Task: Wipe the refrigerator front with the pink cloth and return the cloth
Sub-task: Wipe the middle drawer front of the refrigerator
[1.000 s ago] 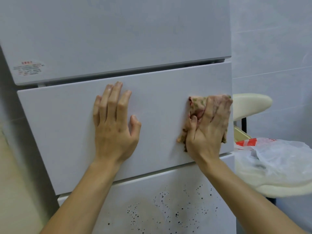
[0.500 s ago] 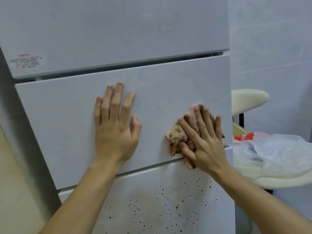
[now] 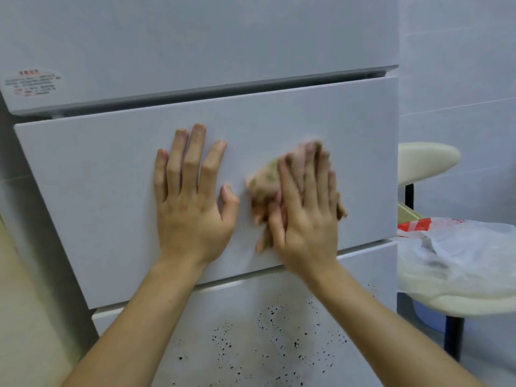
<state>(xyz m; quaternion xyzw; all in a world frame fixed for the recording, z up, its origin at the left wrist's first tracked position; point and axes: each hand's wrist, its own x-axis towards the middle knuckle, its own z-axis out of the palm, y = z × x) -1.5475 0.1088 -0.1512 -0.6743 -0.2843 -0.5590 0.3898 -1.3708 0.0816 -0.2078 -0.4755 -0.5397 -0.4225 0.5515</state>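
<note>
The white refrigerator front fills the view; its middle drawer panel (image 3: 97,174) is where both hands are. My left hand (image 3: 192,202) lies flat on that panel, fingers straight and spread upward. Just to its right, my right hand (image 3: 304,213) presses the pink cloth (image 3: 265,180) against the panel with straight fingers. The cloth is bunched, pink with greenish patches, and mostly hidden under the hand; it looks blurred. The lower panel (image 3: 251,344) carries many small black specks.
A red-printed sticker (image 3: 30,85) sits on the upper door at left. To the right of the fridge stands a cream chair (image 3: 427,160) with a white plastic bag (image 3: 458,247) on its seat. A tiled wall is behind it.
My right hand has slid the cloth from the drawer's right edge leftward, dipping toward the bottom edge, until it sits beside my left hand. The left hand stayed in place.
</note>
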